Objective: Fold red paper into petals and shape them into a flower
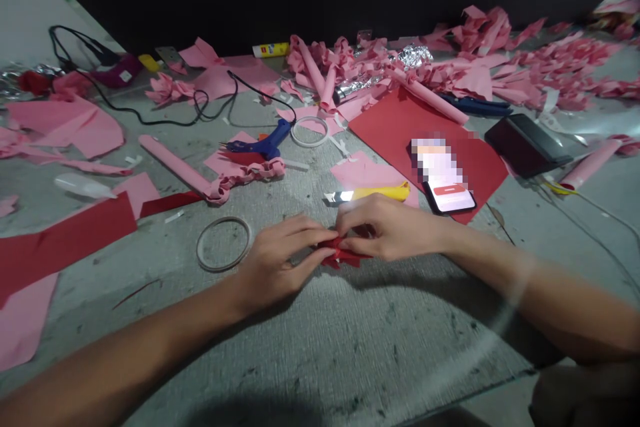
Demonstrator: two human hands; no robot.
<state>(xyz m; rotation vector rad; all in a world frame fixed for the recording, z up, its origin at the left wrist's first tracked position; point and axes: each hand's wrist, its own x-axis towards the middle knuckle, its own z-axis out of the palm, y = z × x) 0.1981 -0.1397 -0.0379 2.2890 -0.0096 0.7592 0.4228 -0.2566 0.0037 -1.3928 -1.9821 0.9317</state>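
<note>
Both of my hands meet at the middle of a grey surface over a small piece of folded red paper (344, 255). My left hand (280, 260) pinches its left end with fingers pressed together. My right hand (385, 227) is curled over its right side, fingers closed on it. Just beyond my right hand lies a yellow-handled cutter (370, 194) with its blade out. A tape ring (223, 243) rests to the left of my left hand.
A phone (445, 180) lies on a red paper sheet (400, 123). A blue glue gun (265, 144) with black cord, a second tape ring (310, 131), a pink paper roll (175, 163), a dark case (527, 143) and heaps of pink paper scraps (480, 67) fill the back.
</note>
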